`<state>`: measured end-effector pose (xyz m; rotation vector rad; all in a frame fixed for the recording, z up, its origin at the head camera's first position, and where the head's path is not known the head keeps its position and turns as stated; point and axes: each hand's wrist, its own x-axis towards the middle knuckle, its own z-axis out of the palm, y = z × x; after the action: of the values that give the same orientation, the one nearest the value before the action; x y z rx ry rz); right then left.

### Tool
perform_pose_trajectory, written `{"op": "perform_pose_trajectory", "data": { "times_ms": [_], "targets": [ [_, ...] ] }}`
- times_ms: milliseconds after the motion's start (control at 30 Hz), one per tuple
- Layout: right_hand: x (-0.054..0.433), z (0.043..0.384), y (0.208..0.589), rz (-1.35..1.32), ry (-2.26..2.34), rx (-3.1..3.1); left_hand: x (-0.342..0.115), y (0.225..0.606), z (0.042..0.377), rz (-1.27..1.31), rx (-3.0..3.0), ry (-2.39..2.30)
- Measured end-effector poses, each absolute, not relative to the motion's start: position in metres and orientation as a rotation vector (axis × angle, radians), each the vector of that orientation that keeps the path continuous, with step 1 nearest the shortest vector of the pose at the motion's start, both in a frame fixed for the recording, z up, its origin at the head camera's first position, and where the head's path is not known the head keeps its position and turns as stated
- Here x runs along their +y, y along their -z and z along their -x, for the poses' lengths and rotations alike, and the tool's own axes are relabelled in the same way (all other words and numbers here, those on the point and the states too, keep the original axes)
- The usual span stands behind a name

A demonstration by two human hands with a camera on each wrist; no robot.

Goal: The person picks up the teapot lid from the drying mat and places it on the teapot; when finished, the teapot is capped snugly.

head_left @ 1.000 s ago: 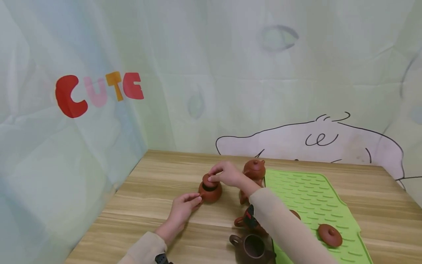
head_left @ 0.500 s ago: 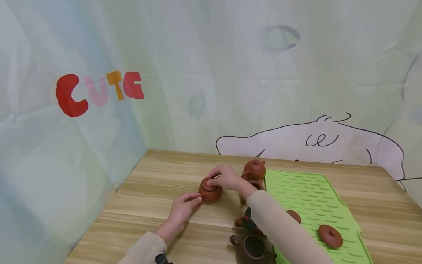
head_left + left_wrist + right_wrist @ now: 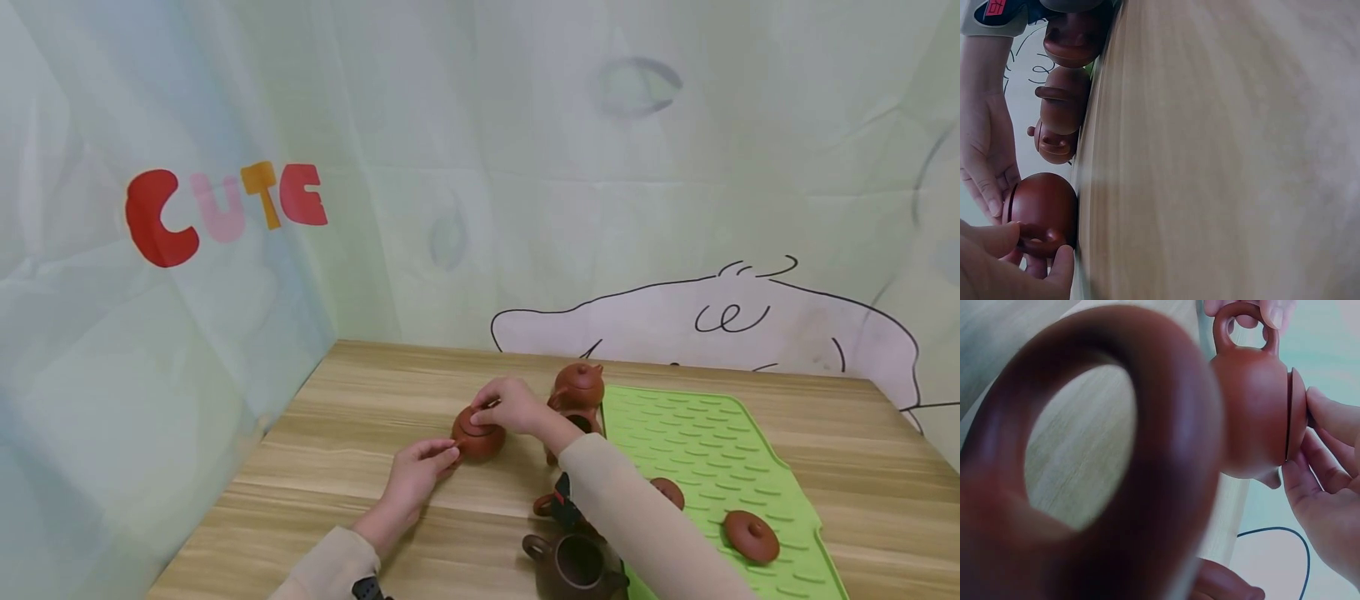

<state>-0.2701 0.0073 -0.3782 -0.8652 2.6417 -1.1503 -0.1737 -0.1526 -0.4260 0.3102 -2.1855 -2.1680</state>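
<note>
A small reddish-brown clay teapot (image 3: 480, 446) stands on the wooden table (image 3: 352, 392). My left hand (image 3: 418, 477) pinches its looped handle (image 3: 1044, 244) between thumb and fingers. On the pot's mouth lies its round lid (image 3: 1298, 406), a thin dark seam showing between lid and body in the right wrist view. Thumb and fingers of my right hand (image 3: 516, 408) hold the lid by its knob, which they mostly cover. The spout (image 3: 1269, 479) points away from my left hand.
To the right, a lidded teapot (image 3: 580, 386), a reddish open pot (image 3: 581, 423) and a dark brown open teapot (image 3: 576, 565) stand in a row; my right forearm partly hides another. Two loose lids, one domed lid (image 3: 752, 537) and one smaller lid (image 3: 668, 492), lie on a green mat (image 3: 690, 425).
The lid was tilted above the pot with the dark opening showing; my right hand has lowered it onto the mouth. My left hand has stayed at the handle.
</note>
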Motion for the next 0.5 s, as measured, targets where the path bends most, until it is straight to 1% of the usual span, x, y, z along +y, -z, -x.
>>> {"op": "perform_pose_trajectory", "data": {
  "times_ms": [500],
  "targets": [
    [0.0072, 0.2699, 0.3804, 0.852, 1.17, 2.632, -0.1523, 0.426, 0.1739, -0.329, -2.176, 2.188]
  ]
}}
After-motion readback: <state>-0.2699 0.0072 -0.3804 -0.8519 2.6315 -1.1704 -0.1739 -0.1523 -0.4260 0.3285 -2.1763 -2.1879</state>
